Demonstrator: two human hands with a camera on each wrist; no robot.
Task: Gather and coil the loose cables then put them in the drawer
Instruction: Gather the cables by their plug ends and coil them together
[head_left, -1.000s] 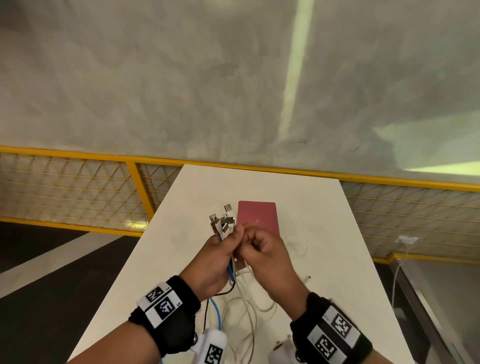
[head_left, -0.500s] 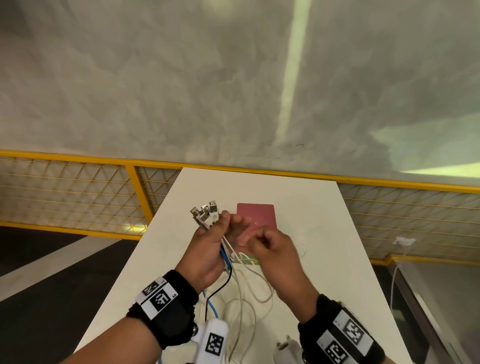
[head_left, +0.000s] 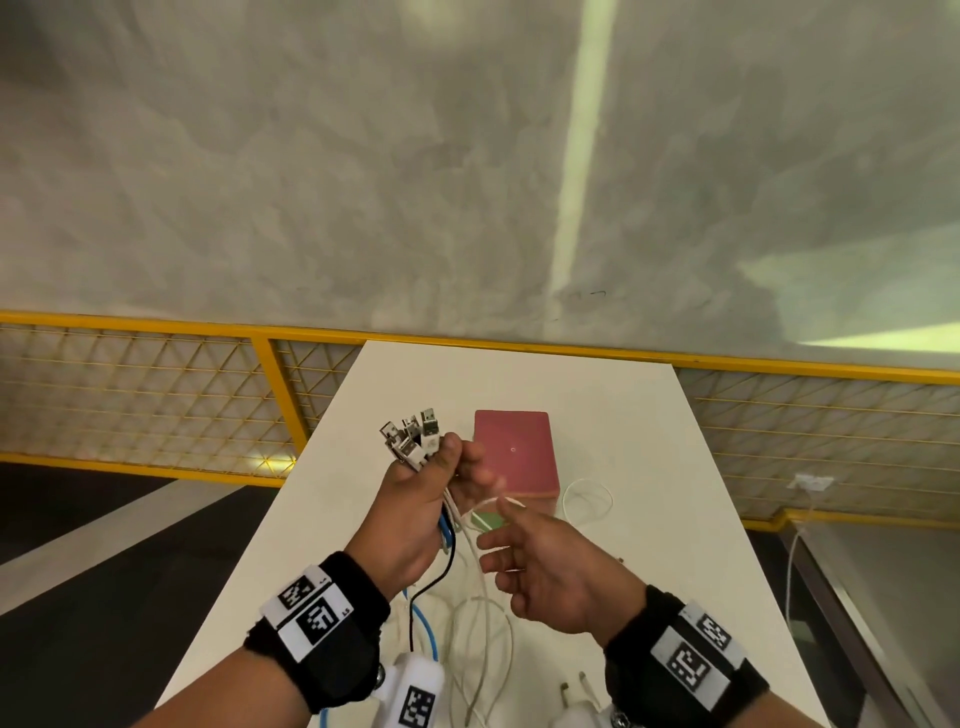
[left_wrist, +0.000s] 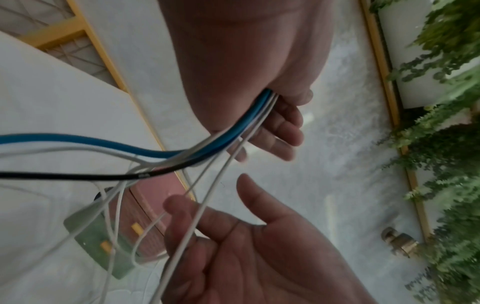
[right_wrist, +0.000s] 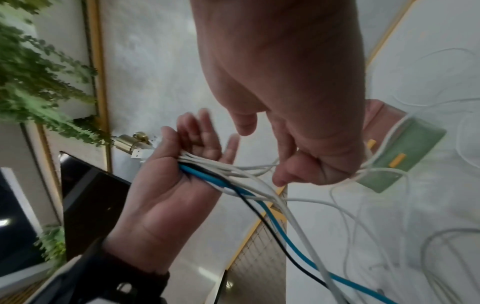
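My left hand (head_left: 441, 467) grips a bundle of cables (head_left: 457, 525) just below their USB plugs (head_left: 413, 439), which stick up above the fist. Blue, black and white strands hang from it to the table (head_left: 332, 525). In the left wrist view the cables (left_wrist: 233, 133) leave the left hand's curled fingers (left_wrist: 283, 127). My right hand (head_left: 498, 551) sits just below and to the right, fingers relaxed, with white strands (left_wrist: 207, 197) lying across them. Beyond the hands stands a small pink box (head_left: 514, 452) with a green drawer front (right_wrist: 400, 156).
A loose white cable loop (head_left: 587, 501) lies right of the box, and more white loops (head_left: 483, 649) trail toward the near edge. A yellow mesh railing (head_left: 156, 395) runs behind the narrow table. Dark floor drops away on the left.
My left hand has lifted the plug bundle up and slightly left. My right hand has let go near the plugs, dropped lower and opened its fingers along the white strands.
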